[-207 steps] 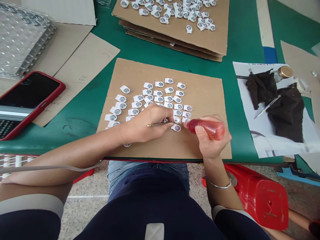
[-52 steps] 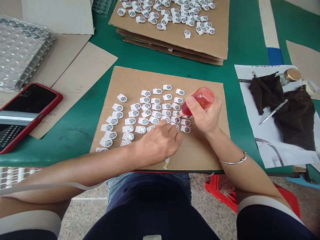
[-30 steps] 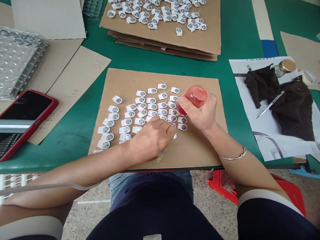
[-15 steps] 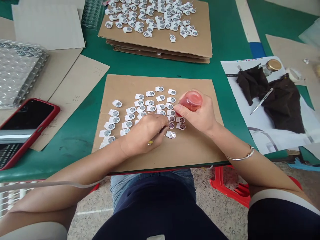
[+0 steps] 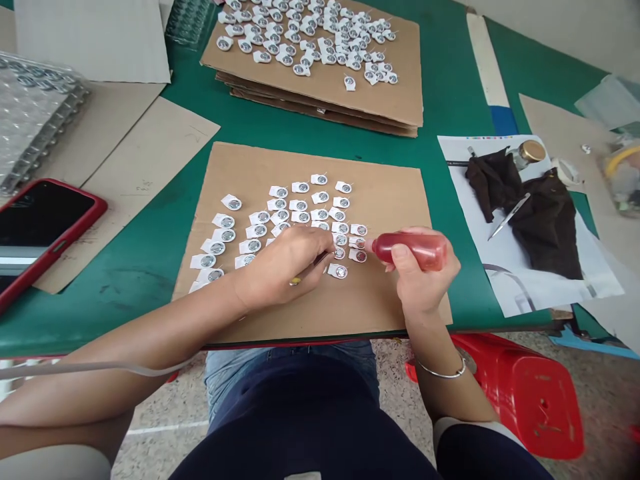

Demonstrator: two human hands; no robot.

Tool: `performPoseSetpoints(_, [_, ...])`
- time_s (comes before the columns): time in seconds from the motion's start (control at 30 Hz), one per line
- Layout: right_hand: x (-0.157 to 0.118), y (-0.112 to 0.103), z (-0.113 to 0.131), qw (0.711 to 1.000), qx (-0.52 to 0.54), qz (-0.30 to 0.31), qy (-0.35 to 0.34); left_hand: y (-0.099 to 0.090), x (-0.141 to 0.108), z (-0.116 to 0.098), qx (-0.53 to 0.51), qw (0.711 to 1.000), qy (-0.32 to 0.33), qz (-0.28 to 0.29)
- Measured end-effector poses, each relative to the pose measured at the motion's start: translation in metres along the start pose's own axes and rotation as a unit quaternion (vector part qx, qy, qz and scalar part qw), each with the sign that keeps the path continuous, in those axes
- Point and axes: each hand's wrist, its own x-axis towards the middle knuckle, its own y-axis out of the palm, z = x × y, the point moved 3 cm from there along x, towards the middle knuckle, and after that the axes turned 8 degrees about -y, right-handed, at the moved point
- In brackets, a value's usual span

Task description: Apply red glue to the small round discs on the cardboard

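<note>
My right hand (image 5: 425, 270) is wrapped round a squeeze bottle (image 5: 407, 250) of translucent red. The bottle is tilted nearly flat, its nozzle pointing left at a small white tabbed piece (image 5: 357, 242); whether they touch, I cannot tell. Closed beside it, my left hand (image 5: 290, 263) grips a thin dark tool (image 5: 311, 267) with a yellow end, mostly hidden by the fingers. Rows of white tabbed pieces with round patterned faces, one of them a lone piece (image 5: 337, 271) at the front, lie on a brown cardboard sheet (image 5: 280, 317). Some pieces are covered by my left hand.
Behind is a cardboard stack (image 5: 380, 107) bearing many similar pieces. A red-cased phone (image 5: 45, 227) and bubble wrap (image 5: 35, 127) lie left. At right, dark cloth (image 5: 545, 227), a pointed metal tool (image 5: 509, 217) and a gold-lidded jar (image 5: 530, 152) rest on white paper. A red stool (image 5: 530, 393) stands below.
My right hand has moved right and toward me, and the bottle has swung so its nozzle points left and its side shows. My left hand stays nearly in place. The view has shifted slightly.
</note>
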Motion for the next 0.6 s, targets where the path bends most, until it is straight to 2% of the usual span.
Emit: performPoseSetpoints(0.6, [-0.0055, 0.0043, 0.0027, 0.998, -0.034, 0.046, 0.019, 0.0045, -0.0031, 0.0033, 0.015, 1.0, 0.005, 0.014])
